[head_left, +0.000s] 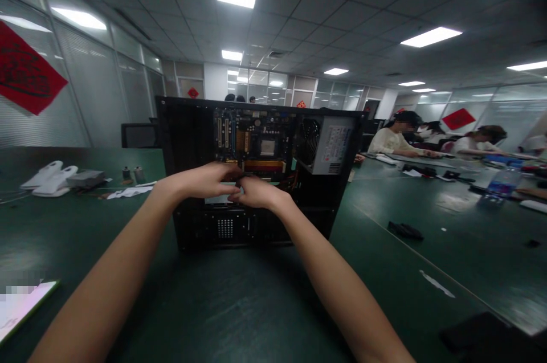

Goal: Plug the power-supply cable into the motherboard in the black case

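Observation:
An open black computer case (252, 103) stands on the green table in front of me. Inside it are a motherboard (235, 123) with a bare processor socket area (268, 147), memory slots (265, 166) and, at upper right, a power supply (331, 146). My left hand (209, 179) reaches in at the board's lower edge, fingers bent. My right hand (254, 191) meets it there, its fingers curled close to the left fingertips. Both sets of fingers are closed just above a silvery drive (217, 199); whatever they hold is hidden.
On the left lie white plastic holders (51, 176), a grey box (88, 179) and small cylinders (138, 174). To the right are a black cloth-like item (405, 231), a paper strip (436, 284) and a water bottle (504, 180). Several people sit along the table at right.

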Demonstrator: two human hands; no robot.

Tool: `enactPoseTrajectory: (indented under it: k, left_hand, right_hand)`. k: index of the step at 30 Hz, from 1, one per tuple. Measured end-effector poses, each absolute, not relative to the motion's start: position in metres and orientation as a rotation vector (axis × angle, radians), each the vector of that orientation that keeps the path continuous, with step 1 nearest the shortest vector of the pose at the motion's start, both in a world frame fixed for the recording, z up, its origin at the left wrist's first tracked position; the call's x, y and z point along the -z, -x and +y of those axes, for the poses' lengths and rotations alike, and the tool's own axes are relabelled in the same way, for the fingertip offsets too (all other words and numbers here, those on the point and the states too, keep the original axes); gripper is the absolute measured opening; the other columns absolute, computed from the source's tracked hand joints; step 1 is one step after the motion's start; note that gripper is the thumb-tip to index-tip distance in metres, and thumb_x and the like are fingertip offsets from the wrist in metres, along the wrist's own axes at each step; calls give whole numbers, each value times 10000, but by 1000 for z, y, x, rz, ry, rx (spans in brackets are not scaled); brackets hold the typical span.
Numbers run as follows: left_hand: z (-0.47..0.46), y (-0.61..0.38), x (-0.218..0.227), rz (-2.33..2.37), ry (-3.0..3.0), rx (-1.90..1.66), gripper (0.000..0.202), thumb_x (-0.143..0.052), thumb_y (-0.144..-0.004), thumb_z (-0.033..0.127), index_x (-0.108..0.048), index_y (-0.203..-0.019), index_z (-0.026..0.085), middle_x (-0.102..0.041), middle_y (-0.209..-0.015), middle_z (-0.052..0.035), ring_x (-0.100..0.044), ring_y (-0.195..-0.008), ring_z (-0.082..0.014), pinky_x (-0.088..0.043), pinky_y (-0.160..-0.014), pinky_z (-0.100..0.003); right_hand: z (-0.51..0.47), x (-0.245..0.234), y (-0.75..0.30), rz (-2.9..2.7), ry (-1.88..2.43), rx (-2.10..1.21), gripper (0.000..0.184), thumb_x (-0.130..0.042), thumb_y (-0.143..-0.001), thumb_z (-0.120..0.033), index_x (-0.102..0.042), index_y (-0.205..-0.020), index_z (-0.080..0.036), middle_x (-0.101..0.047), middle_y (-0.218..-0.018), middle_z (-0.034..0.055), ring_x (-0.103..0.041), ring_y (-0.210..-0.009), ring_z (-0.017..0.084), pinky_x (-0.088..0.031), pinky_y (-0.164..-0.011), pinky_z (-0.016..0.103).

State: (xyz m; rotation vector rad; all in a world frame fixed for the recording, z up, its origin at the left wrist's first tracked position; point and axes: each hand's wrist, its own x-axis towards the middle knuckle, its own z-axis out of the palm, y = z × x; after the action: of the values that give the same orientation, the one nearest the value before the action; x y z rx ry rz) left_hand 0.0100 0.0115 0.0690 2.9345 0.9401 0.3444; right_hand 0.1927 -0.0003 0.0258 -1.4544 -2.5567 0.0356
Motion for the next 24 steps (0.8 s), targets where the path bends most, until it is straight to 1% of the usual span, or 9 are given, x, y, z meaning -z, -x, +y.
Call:
enactPoseTrajectory:
  k: [2,4,7,9,12,14,16,21,24]
  left_hand:
    - [13,-9,-68,899,-2926,-371,470,-617,-913,411,-611,-1323,182,-657,-1361,-112,-627,-1223,-245,-474,-1024,-330]
    - [14,-8,-68,873,-2916,-384,563,-634,-902,481,-572,-1382,192,-620,-1414,-122,-604,-1266,-257,-460,-1049,-343]
    - [12,-9,-68,811,-2909,-391,702,-693,-851,529,-513,-1451,211,-569,-1476,-126,-562,-1326,-274,-442,-1078,-358]
    - [7,-11,-70,765,-2915,-411,780,-739,-811,522,-475,-1484,228,-548,-1499,-120,-537,-1354,-281,-430,-1093,-363]
    - [-7,-17,-76,758,-2910,-439,857,-782,-773,513,-439,-1505,228,-535,-1509,-123,-536,-1354,-285,-438,-1083,-353]
    - [-18,-21,-81,781,-2880,-439,839,-791,-771,500,-457,-1486,216,-581,-1459,-125,-593,-1286,-276,-475,-1029,-334]
    - [-30,-24,-86,784,-2832,-415,761,-790,-783,465,-506,-1445,218,-652,-1367,-108,-662,-1170,-252,-513,-951,-311]
    - [-48,-24,-93,732,-2688,-141,414,-707,-870,414,-685,-1240,229,-770,-1094,-46,-729,-956,-205,-539,-788,-251]
    - [-53,-23,-94,691,-2607,45,405,-681,-893,416,-696,-1252,230,-785,-1027,-41,-737,-917,-202,-540,-759,-244]
  right_hand:
    - [-3,-30,-202,-2519,1423,-48,367,-633,-937,-451,-738,-1037,-114,-749,-1054,160,-687,-966,253,-443,-729,274]
    - [-9,-38,-212,-2543,1366,-132,376,-627,-936,-466,-744,-960,-110,-743,-913,122,-664,-831,202,-411,-666,257]
    - [-21,-55,-227,-2554,1305,-265,405,-635,-917,-496,-707,-795,-116,-635,-670,30,-533,-610,122,-325,-556,242]
    - [-32,-67,-235,-2525,1253,-297,393,-650,-903,-480,-666,-735,-125,-560,-601,-13,-448,-548,91,-278,-525,239]
    - [-54,-84,-245,-2500,1184,-290,390,-635,-911,-475,-644,-730,-130,-522,-588,-34,-403,-531,76,-252,-517,237]
    - [-71,-94,-250,-2540,1192,-285,386,-632,-914,-480,-654,-758,-128,-515,-595,-37,-403,-531,75,-245,-518,240]
    - [-85,-100,-255,-2594,1201,-282,364,-635,-917,-467,-664,-792,-126,-518,-605,-38,-411,-534,77,-246,-519,242]
    - [-109,-107,-263,-2594,1139,-235,352,-597,-951,-450,-628,-801,-133,-532,-642,-33,-428,-555,80,-255,-527,241]
    - [-119,-109,-265,-2531,1077,-171,376,-581,-960,-471,-558,-755,-157,-493,-627,-44,-411,-565,82,-251,-530,240]
